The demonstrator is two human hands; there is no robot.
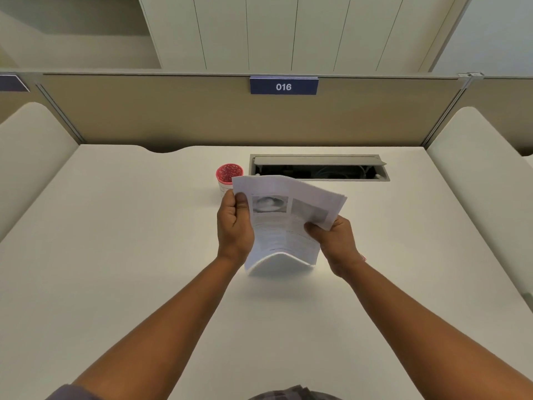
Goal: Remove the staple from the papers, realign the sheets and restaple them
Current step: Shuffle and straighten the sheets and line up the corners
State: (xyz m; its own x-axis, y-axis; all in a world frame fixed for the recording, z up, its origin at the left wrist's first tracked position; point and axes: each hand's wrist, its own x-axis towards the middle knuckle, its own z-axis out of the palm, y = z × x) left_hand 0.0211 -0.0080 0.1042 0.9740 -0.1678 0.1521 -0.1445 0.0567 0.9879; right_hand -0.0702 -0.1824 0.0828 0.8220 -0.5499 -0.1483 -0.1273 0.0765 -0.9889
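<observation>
A thin stack of printed papers [281, 223] with two grey pictures near the top is held up above the white desk [129, 255], bowed so that its lower edge arches. My left hand [235, 226] grips the stack's left edge, thumb on the front. My right hand [334, 241] pinches the right edge lower down, thumb on the page. No staple can be made out on the sheets, and no stapler or staple remover is in view.
A small white cup [228, 176] with red contents stands just behind the papers' top left corner. An open cable hatch [318, 168] is set into the desk at the back. A beige partition with a blue "016" label [283, 86] closes off the far side.
</observation>
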